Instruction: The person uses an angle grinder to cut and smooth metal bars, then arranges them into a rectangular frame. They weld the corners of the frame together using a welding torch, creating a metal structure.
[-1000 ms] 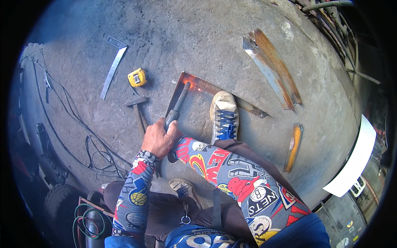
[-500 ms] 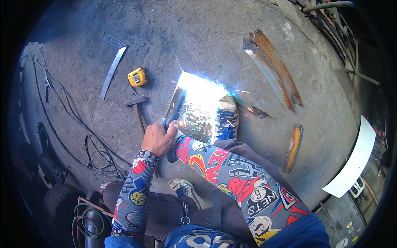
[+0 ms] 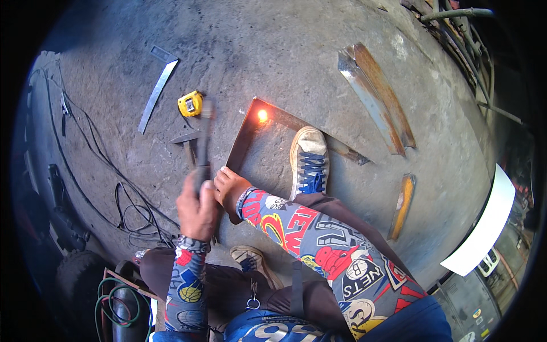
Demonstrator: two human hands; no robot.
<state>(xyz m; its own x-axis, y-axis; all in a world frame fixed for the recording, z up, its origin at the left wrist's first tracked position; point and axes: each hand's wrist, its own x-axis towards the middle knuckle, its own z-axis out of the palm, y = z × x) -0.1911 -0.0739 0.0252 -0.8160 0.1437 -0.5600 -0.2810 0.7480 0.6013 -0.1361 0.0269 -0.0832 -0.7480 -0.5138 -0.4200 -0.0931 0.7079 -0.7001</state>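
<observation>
My left hand [image 3: 196,212] is wrapped round the dark handle of a welding electrode holder [image 3: 203,149], which is smeared by motion and points away from me. Beside it, my right hand [image 3: 229,187] is closed on the near end of an angle iron [image 3: 241,141]. This piece meets a second angle iron [image 3: 288,118] at a corner, where a weld spot [image 3: 262,115] glows orange. My shoe [image 3: 311,157] rests against the second piece. To the left lie a hammer [image 3: 187,138], partly hidden behind the holder, and a yellow tape measure [image 3: 190,104].
A try square [image 3: 158,88] lies at the far left, with black cables [image 3: 108,162] nearer. Rusty angle irons [image 3: 379,97] and a short piece [image 3: 403,206] lie to the right. A curved white panel [image 3: 481,225] stands at the right edge, and a gas cylinder [image 3: 124,305] at lower left.
The bright welding arc has gone out, leaving a glowing spot at the corner. My left hand has moved the holder leftward and nearer me, off the joint. My right hand now shows on the bar.
</observation>
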